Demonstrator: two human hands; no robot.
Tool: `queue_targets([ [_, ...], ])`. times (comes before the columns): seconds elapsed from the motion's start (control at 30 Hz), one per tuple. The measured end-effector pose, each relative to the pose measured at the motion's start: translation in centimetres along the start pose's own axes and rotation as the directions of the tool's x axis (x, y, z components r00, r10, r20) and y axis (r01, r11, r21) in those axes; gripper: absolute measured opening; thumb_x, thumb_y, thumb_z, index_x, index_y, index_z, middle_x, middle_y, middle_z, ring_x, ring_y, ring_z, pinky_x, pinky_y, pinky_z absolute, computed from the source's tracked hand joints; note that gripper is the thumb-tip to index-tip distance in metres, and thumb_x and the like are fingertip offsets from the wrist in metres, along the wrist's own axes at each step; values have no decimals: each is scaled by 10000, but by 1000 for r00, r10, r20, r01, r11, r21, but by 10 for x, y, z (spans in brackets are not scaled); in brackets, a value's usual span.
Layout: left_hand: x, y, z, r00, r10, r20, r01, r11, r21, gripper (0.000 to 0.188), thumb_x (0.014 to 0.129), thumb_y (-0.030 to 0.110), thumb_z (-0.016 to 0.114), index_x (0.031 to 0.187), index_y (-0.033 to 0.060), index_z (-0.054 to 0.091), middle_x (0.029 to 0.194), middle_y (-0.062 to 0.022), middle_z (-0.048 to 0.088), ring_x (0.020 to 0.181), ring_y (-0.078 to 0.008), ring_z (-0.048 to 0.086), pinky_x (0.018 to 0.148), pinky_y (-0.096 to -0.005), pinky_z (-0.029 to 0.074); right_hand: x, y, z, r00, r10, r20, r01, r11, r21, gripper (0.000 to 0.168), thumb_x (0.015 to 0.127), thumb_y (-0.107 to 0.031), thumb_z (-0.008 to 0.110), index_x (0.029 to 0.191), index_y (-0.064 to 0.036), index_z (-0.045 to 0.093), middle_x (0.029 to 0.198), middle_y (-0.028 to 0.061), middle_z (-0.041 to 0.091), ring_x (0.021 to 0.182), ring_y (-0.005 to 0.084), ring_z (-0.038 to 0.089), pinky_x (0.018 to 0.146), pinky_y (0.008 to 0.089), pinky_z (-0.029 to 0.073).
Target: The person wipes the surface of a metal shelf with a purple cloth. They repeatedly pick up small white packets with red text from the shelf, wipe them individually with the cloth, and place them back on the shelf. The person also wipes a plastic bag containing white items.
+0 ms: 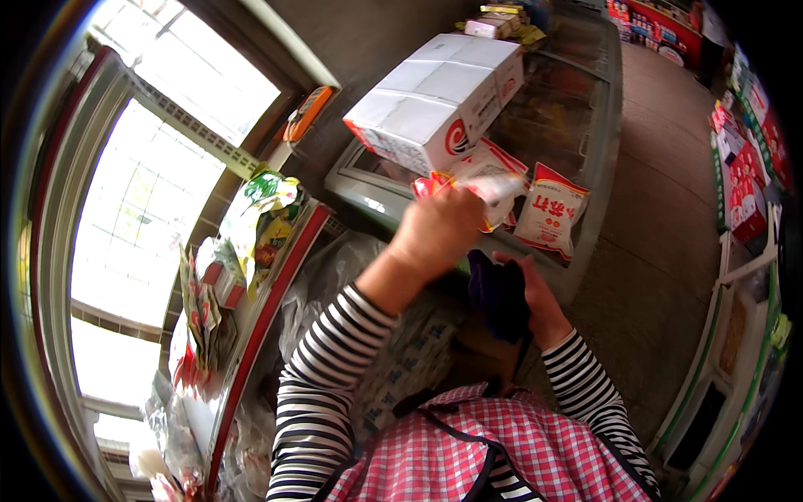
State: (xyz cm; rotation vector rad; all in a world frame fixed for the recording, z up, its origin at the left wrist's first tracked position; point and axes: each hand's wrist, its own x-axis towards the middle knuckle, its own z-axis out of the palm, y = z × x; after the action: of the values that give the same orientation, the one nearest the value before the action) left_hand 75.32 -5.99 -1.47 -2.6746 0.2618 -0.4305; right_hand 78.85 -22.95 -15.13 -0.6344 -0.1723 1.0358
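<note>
My left hand [439,232] is closed on a blurred plastic packet [495,187] with red and white printing, above a glass-topped freezer [580,251]. Just behind it lie more packets [483,157], against a white cardboard box [433,81]. To the right a white and red packet [552,210] lies flat on the freezer's near end. Below the freezer's edge, my right hand [542,301] holds a bundle of dark purple cloth [499,292], its fingers partly hidden behind it.
A shelf with a red edge [270,326] carries packets on the left, beside bright windows. Clear plastic bags [332,270] hang near my left forearm. Shelves with red boxes [746,188] line the right side. Far back, a person [712,44] stands near a red display.
</note>
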Motion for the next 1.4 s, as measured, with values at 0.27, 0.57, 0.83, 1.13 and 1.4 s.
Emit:
queue_targets([
  [0.27,-79,82,-19,986,116,-120,-157,892,-425,150,702,180,551,785,55,565,717,-48,551,636,-195,567,510,-315,465,-26,1,43,997,-67,38,75,955,-286,377,820,-202,481,1134,5,507,1026,79,596,930,185,582,833,308,457],
  [0.57,-223,50,26,534,-389,751,102,-852,-514,625,916,507,379,1253,-17,428,1211,-145,516,1111,-223,502,920,-347,418,-19,36,56,977,181,114,-169,980,-109,656,614,-115,500,1235,65,386,1110,185,548,953,284,595,797,381,528],
  [0.83,-293,73,-19,739,-288,609,-234,-957,-170,529,802,202,584,1235,-55,418,1142,-199,558,1013,-307,580,905,-424,461,0,102,126,766,499,405,-210,789,-577,577,763,-204,637,1239,47,429,1139,124,564,996,197,566,869,323,448],
  [1.13,-356,52,-41,400,-526,751,-293,-849,-439,544,663,-79,556,1192,-57,428,1097,-214,563,978,-343,586,833,-457,506,11,106,124,964,103,244,133,609,-782,372,806,-224,647,1108,-16,584,1014,36,600,964,104,512,877,259,387],
  [1.4,-334,65,-26,528,-401,749,-3,-882,-471,604,591,-96,548,1174,48,476,1014,-61,585,957,-194,573,849,-303,450,-30,156,207,554,-31,832,831,-37,-555,361,709,-151,659,1048,-45,595,985,147,610,887,288,612,780,333,496],
])
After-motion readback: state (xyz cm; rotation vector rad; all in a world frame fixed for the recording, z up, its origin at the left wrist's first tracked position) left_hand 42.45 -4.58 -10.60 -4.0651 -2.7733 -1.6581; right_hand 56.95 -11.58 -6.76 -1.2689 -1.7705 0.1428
